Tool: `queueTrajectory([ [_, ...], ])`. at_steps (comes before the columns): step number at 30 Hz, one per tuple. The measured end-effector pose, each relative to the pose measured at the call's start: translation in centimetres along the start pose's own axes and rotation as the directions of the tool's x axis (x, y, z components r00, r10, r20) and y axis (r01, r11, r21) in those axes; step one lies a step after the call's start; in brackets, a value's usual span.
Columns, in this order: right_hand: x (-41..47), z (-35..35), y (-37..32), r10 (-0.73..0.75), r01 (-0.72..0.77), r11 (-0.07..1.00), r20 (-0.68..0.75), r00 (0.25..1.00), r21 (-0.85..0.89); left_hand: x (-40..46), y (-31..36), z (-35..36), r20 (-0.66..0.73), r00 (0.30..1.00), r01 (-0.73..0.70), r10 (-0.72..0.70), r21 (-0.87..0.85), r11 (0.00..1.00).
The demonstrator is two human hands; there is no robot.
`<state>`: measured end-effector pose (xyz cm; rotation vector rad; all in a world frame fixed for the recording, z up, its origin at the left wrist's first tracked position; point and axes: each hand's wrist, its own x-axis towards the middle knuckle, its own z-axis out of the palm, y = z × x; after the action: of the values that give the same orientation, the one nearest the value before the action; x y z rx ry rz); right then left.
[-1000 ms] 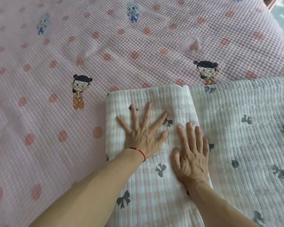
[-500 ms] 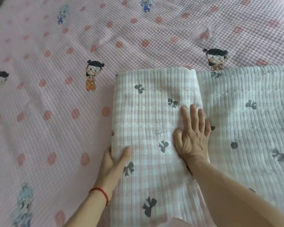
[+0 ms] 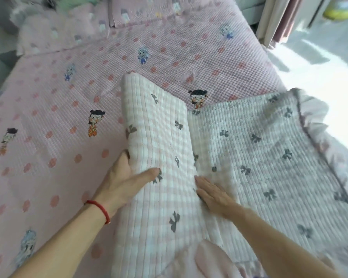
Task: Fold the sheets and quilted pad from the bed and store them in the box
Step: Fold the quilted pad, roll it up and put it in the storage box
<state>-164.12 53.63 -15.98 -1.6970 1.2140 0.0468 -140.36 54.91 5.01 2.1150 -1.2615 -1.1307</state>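
Observation:
A white quilted pad (image 3: 259,149) with pink checks and grey bows lies on the right half of the bed. Its left part is a thick folded strip (image 3: 159,137), raised and tilted up on its left side. My left hand (image 3: 127,177) grips the strip's left edge, thumb on top, fingers under it. My right hand (image 3: 211,192) lies flat with fingers together, pressed into the crease between the strip and the spread part of the pad. Under the pad lies a pink waffle sheet (image 3: 58,117) with red dots and cartoon children.
Pink pillows (image 3: 72,27) sit at the head of the bed, top left. The bed's right edge drops to a sunlit floor (image 3: 319,63), with a curtain (image 3: 279,19) beyond. A pink ruffle (image 3: 317,113) trims the pad's far right edge.
My left hand went from lying flat on the strip to gripping its left edge and lifting it. The right hand slid back into the crease. The view tilted up to show the bed's head.

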Motion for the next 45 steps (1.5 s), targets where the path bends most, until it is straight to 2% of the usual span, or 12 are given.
queueTrajectory([
  [5,-8.3,-4.6,1.6,0.107,-0.139,0.733,0.089,0.990,0.666,-1.5,9.9,9.3,-0.031,0.990,-0.128,0.136,0.177,0.976],
  [9,-13.5,-10.2,4.9,0.052,-0.072,0.550,0.052,0.997,0.832,-1.6,16.1,19.2,0.002,0.959,-0.262,0.285,0.397,0.880],
  [18,-19.3,-19.4,15.8,0.082,0.110,0.390,-0.153,0.985,0.914,-0.6,22.8,38.0,0.164,0.916,-0.396,0.366,0.520,0.757],
  [23,-19.2,-19.4,21.2,0.474,-0.067,0.492,-0.202,0.857,0.868,0.9,18.4,42.8,0.437,0.877,-0.410,0.201,0.460,0.787],
  [25,-18.9,-18.8,22.5,0.576,-0.213,0.663,-0.308,0.757,0.717,1.1,13.5,41.0,0.279,0.879,-0.477,0.388,0.536,0.696],
  [27,-18.8,-18.6,22.6,0.503,-0.274,0.816,-0.392,0.770,0.508,1.5,8.7,38.0,-0.019,0.877,-0.370,0.480,0.611,0.700],
  [29,-18.6,-18.6,22.4,0.455,-0.278,0.875,-0.476,0.752,0.397,2.4,5.4,34.7,-0.273,0.934,-0.066,0.231,0.503,0.862],
  [30,-18.6,-18.6,21.7,0.443,-0.276,0.885,-0.494,0.748,0.375,2.9,4.3,33.3,-0.279,0.960,0.101,0.005,0.363,0.926],
  [32,-18.1,-18.6,21.1,0.478,-0.283,0.859,-0.472,0.741,0.426,4.2,3.6,31.6,-0.064,0.950,0.299,-0.304,-0.081,0.951],
  [34,-17.2,-18.2,20.1,0.513,-0.320,0.842,-0.459,0.726,0.435,5.5,2.6,30.4,0.170,0.915,0.403,-0.365,-0.369,0.838],
  [37,-16.8,-17.9,20.6,0.549,-0.375,0.828,-0.464,0.695,0.417,6.3,2.3,30.1,0.336,0.883,0.445,-0.328,-0.370,0.816],
  [45,-14.9,-14.1,14.3,0.424,-0.251,0.892,-0.502,0.754,0.376,6.5,1.6,21.5,0.328,0.932,0.301,-0.155,-0.463,0.834],
])
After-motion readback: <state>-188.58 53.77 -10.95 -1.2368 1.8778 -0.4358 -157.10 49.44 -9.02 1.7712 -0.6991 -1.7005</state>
